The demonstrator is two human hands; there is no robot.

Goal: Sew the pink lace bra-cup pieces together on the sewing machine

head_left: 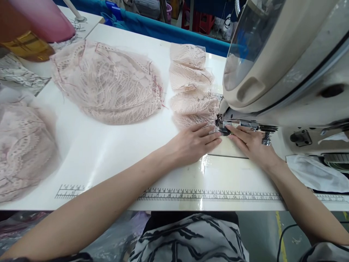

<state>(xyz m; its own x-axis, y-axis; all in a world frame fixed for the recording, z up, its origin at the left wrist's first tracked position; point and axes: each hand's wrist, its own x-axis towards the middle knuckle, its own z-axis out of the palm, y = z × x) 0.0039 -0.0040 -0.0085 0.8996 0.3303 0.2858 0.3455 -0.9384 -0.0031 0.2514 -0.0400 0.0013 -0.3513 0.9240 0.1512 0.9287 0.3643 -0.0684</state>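
Observation:
My left hand (195,143) lies flat on the white table (114,153), fingers stretched out, pressing the near end of a chain of pale pink lace pieces (191,83) beside the presser foot (223,128) of a cream sewing machine (286,69). My right hand (249,142) rests flat on the other side of the foot, fingers extended towards the needle area. The lace chain runs away from the foot towards the back of the table. The needle itself is hidden by the machine head.
A large heap of pink lace pieces (109,85) lies at centre left, another blurred heap (24,149) at the far left. A printed ruler (207,196) runs along the table's front edge. White cloth (313,174) hangs under the machine at right. A pink and amber object (32,25) sits top left.

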